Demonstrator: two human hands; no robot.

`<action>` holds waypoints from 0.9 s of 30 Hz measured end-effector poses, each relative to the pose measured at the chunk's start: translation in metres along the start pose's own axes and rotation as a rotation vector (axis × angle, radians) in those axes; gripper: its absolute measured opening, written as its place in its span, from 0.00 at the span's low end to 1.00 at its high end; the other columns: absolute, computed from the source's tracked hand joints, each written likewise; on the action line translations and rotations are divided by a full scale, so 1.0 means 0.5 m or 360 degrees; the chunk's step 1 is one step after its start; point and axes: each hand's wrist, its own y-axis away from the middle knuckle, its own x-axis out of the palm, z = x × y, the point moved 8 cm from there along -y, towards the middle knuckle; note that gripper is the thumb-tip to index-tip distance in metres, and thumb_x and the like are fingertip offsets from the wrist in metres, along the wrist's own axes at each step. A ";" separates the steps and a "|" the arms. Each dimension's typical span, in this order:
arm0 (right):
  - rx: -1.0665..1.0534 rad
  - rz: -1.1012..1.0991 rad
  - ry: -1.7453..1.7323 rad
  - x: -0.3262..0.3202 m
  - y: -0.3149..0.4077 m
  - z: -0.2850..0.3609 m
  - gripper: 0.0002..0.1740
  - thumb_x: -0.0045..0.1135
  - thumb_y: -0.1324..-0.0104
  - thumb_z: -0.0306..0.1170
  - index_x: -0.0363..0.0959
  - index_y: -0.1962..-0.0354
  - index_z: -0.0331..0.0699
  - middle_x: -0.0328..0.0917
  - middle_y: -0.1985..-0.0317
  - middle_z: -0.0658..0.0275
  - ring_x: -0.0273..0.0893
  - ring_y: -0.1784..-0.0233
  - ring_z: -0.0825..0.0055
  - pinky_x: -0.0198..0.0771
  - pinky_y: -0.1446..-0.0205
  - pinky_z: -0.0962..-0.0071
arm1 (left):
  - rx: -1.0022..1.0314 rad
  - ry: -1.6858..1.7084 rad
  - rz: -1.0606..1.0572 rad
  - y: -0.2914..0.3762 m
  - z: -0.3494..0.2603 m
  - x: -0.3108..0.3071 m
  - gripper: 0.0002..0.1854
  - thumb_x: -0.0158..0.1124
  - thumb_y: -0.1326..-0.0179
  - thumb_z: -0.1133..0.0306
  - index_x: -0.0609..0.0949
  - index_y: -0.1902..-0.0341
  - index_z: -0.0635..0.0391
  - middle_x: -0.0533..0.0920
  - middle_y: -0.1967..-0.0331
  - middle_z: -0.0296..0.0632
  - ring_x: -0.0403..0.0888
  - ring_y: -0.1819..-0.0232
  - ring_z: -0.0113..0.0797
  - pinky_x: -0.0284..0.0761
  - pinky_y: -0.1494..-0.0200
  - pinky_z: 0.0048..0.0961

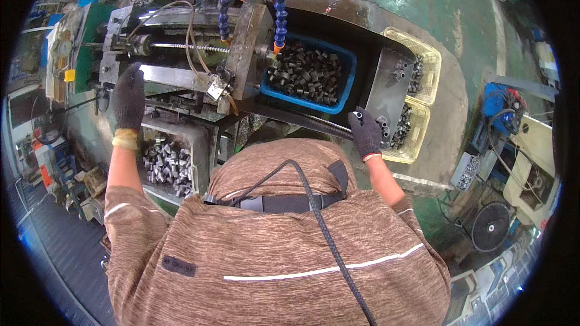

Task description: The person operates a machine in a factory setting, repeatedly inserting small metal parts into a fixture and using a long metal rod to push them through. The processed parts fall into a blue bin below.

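Note:
My right hand (366,136), in a dark knit glove, pinches a small metal sleeve (357,115) near the front edge of a metal shelf (385,86). A few more sleeves (384,127) stand beside that hand. My left hand (129,97), gloved too, is at the left end of a bright machine rail (172,77); its fingertips are hard to make out, and I cannot tell whether it grips anything. Behind the rail, a toothed metal rod (190,47) runs from a round holder (139,45) toward an upright steel block (247,50). Right of the block, a blue crate (346,95) holds many dark sleeves.
Blue segmented coolant hoses (280,9) with orange nozzles hang over the block. A metal tray (199,163) of shiny parts sits front left. Two cream baskets (426,131) with parts stand right of the shelf. Farther right are a round black fan-like object (491,227) and equipment with cables.

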 end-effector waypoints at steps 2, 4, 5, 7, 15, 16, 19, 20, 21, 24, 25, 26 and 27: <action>0.0043 0.0040 -0.0151 -0.020 0.005 0.063 0.31 0.66 0.25 0.55 0.84 0.37 0.42 0.91 0.45 0.49 0.90 0.42 0.51 0.81 0.37 0.54 | 0.0224 -0.0125 0.0110 0.013 -0.054 -0.005 0.18 0.66 0.19 0.61 0.89 0.34 0.54 0.92 0.41 0.53 0.91 0.37 0.45 0.82 0.33 0.39; -0.0006 0.0128 -0.0203 -0.025 -0.006 0.132 0.30 0.66 0.26 0.54 0.85 0.37 0.42 0.91 0.45 0.50 0.90 0.42 0.53 0.82 0.36 0.56 | 0.0217 -0.0012 0.0067 -0.028 0.094 -0.022 0.18 0.65 0.19 0.61 0.88 0.34 0.54 0.92 0.43 0.53 0.92 0.41 0.47 0.84 0.36 0.41; -0.0040 0.0157 -0.0244 -0.027 -0.008 0.168 0.30 0.67 0.26 0.54 0.85 0.37 0.42 0.91 0.45 0.50 0.90 0.42 0.53 0.82 0.37 0.56 | -0.0008 0.0130 0.0169 -0.051 0.140 -0.033 0.18 0.65 0.19 0.61 0.88 0.34 0.54 0.92 0.44 0.52 0.92 0.44 0.48 0.84 0.37 0.42; -0.0102 0.0210 -0.0335 -0.038 -0.009 0.252 0.30 0.69 0.27 0.53 0.85 0.37 0.42 0.91 0.45 0.51 0.91 0.44 0.54 0.83 0.38 0.57 | 0.0299 -0.0240 -0.0108 -0.060 0.146 -0.069 0.21 0.65 0.20 0.61 0.84 0.30 0.58 0.90 0.42 0.54 0.89 0.42 0.55 0.82 0.34 0.46; -0.0692 0.0548 -0.0680 -0.061 0.024 0.610 0.33 0.76 0.32 0.50 0.84 0.36 0.41 0.91 0.48 0.55 0.92 0.47 0.58 0.86 0.43 0.59 | 0.0309 0.0809 0.0532 0.174 -0.281 0.073 0.38 0.71 0.28 0.77 0.70 0.16 0.58 0.79 0.24 0.50 0.78 0.26 0.41 0.75 0.23 0.40; -0.0829 0.0555 -0.0719 -0.066 0.038 0.656 0.35 0.78 0.33 0.48 0.82 0.34 0.41 0.91 0.48 0.53 0.92 0.47 0.58 0.86 0.42 0.60 | 0.0162 0.1169 0.0791 0.212 -0.333 0.116 0.39 0.70 0.27 0.77 0.68 0.14 0.58 0.77 0.22 0.50 0.77 0.25 0.41 0.74 0.22 0.41; -0.1115 0.0579 -0.0868 -0.064 0.067 0.738 0.42 0.80 0.35 0.44 0.77 0.26 0.41 0.90 0.46 0.50 0.91 0.47 0.56 0.85 0.40 0.62 | -0.0452 0.1871 0.0834 0.256 -0.413 0.169 0.35 0.64 0.25 0.80 0.68 0.15 0.58 0.79 0.27 0.50 0.80 0.29 0.44 0.78 0.25 0.40; -0.1150 0.0586 -0.0917 -0.056 0.070 0.747 0.42 0.79 0.34 0.43 0.76 0.25 0.42 0.89 0.47 0.50 0.91 0.47 0.55 0.85 0.40 0.61 | -0.0103 0.1431 0.0723 0.239 -0.414 0.153 0.33 0.62 0.24 0.81 0.69 0.17 0.59 0.80 0.28 0.49 0.82 0.32 0.43 0.80 0.27 0.40; -0.1187 0.0599 -0.0955 -0.050 0.071 0.751 0.43 0.79 0.34 0.43 0.74 0.24 0.44 0.89 0.48 0.50 0.91 0.47 0.54 0.85 0.41 0.61 | 0.0228 0.0996 0.0598 0.226 -0.410 0.141 0.31 0.61 0.24 0.82 0.70 0.18 0.61 0.81 0.30 0.49 0.84 0.35 0.42 0.82 0.30 0.40; -0.1134 0.0582 -0.0834 -0.032 0.035 0.697 0.34 0.75 0.30 0.41 0.79 0.29 0.42 0.89 0.52 0.50 0.91 0.48 0.54 0.85 0.43 0.60 | 0.0045 0.1105 0.0686 0.221 -0.376 0.137 0.26 0.56 0.23 0.84 0.73 0.23 0.63 0.85 0.36 0.47 0.88 0.44 0.39 0.87 0.37 0.40; -0.1082 0.0557 -0.0771 -0.020 0.018 0.662 0.33 0.74 0.30 0.40 0.79 0.30 0.42 0.90 0.53 0.51 0.91 0.48 0.54 0.85 0.44 0.60 | -0.0215 0.1373 0.0785 0.232 -0.358 0.142 0.24 0.55 0.23 0.85 0.74 0.25 0.64 0.86 0.39 0.47 0.89 0.47 0.38 0.88 0.39 0.41; -0.0823 0.0483 -0.0663 0.008 -0.018 0.594 0.30 0.71 0.28 0.43 0.81 0.33 0.42 0.89 0.49 0.49 0.89 0.45 0.51 0.84 0.41 0.56 | -0.0382 0.1554 0.0762 0.243 -0.310 0.150 0.20 0.53 0.18 0.77 0.76 0.26 0.63 0.86 0.43 0.46 0.88 0.52 0.36 0.88 0.43 0.40; -0.0566 0.0417 -0.0555 0.049 -0.056 0.507 0.28 0.68 0.26 0.46 0.82 0.35 0.42 0.89 0.44 0.48 0.88 0.41 0.47 0.83 0.39 0.52 | -0.0557 0.1734 0.0717 0.255 -0.263 0.160 0.18 0.51 0.13 0.69 0.77 0.28 0.61 0.87 0.47 0.44 0.87 0.56 0.34 0.88 0.47 0.40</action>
